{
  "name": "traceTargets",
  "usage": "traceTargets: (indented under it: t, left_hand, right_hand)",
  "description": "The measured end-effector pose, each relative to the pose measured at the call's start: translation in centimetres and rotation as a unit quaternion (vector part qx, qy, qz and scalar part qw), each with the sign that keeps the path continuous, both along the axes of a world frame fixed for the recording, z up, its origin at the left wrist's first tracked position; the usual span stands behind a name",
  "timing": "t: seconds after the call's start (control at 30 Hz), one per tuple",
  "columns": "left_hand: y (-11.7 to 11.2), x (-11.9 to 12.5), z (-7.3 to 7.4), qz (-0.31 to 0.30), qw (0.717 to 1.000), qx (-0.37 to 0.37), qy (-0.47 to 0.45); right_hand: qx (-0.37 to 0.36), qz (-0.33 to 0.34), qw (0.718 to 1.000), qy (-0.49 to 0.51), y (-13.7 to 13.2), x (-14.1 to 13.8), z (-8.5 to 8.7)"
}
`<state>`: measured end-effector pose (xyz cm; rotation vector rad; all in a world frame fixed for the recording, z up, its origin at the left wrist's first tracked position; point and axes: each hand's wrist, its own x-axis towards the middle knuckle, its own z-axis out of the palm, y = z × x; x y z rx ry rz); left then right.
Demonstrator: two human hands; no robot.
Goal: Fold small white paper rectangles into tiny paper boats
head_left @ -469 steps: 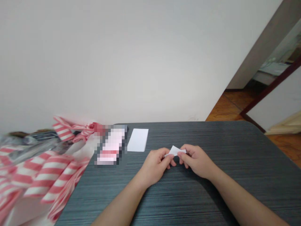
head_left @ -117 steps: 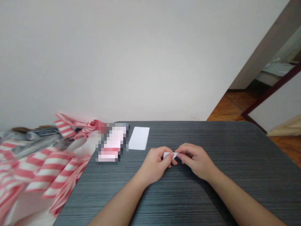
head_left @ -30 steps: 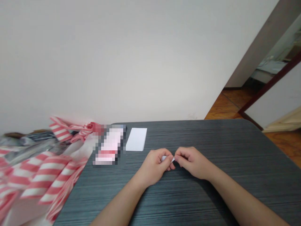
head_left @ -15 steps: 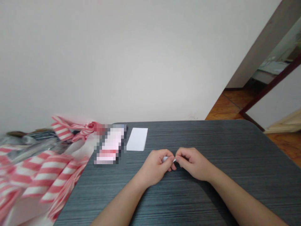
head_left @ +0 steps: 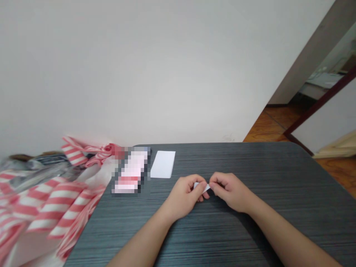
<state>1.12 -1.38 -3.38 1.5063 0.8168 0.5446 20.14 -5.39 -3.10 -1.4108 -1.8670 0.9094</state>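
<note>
A small piece of white paper (head_left: 206, 187), looking folded, is held between my two hands just above the dark table (head_left: 211, 237). My left hand (head_left: 187, 194) is closed on its left part, thumb over the paper and fingers curled beneath. On the paper's right tip, my right hand (head_left: 229, 190) pinches with thumb and forefinger. Most of the paper is covered by my fingers, so its full shape is hidden. Beyond my left hand lies a flat stack of white paper sheets (head_left: 163, 164).
Left of the stack lies a flat pinkish rectangle, pixelated over (head_left: 130, 170). Red-and-white striped cloth (head_left: 52, 200) is heaped beside the table's left edge. A white wall (head_left: 178, 74) rises behind the table. Wooden floor (head_left: 261, 124) shows at the right.
My right hand has shifted slightly right, away from my left. More of the white paper shows between the fingertips. My left hand has barely moved.
</note>
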Motion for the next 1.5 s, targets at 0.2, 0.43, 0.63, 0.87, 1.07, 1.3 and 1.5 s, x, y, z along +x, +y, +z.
traceTargets:
  t: [0.2,0.43,0.63,0.87,1.07,1.3,1.5]
  left_hand:
    - [0.15,0.04,-0.48,0.026,0.996,-0.065,-0.048]
    - [-0.1,0.19,-0.45,0.029,0.998,-0.047,-0.006]
    - [0.06,0.0,-0.2,0.011,0.998,-0.048,-0.026]
    - [0.27,-0.15,-0.88,0.052,0.991,-0.072,-0.103]
    - [0.2,-0.11,-0.81,0.004,0.997,0.057,-0.047]
    - [0.44,-0.24,-0.76,-0.01,0.989,0.13,-0.076]
    - [0.26,-0.33,-0.87,0.001,0.992,0.109,-0.064]
  right_hand:
    - [-0.006,-0.025,1.0,0.009,0.05,0.43,-0.42]
    - [0.006,-0.025,0.999,0.026,0.13,0.3,-0.47]
    - [-0.032,-0.015,0.998,0.051,0.0,0.25,-0.47]
    - [-0.124,-0.02,0.975,0.182,-0.08,0.62,-0.84]
    - [-0.194,-0.001,0.954,0.227,-0.08,0.41,-0.98]
    - [-0.207,0.048,0.958,0.193,-0.14,0.21,-0.66]
    - [-0.187,0.043,0.966,0.171,-0.2,0.04,-0.23]
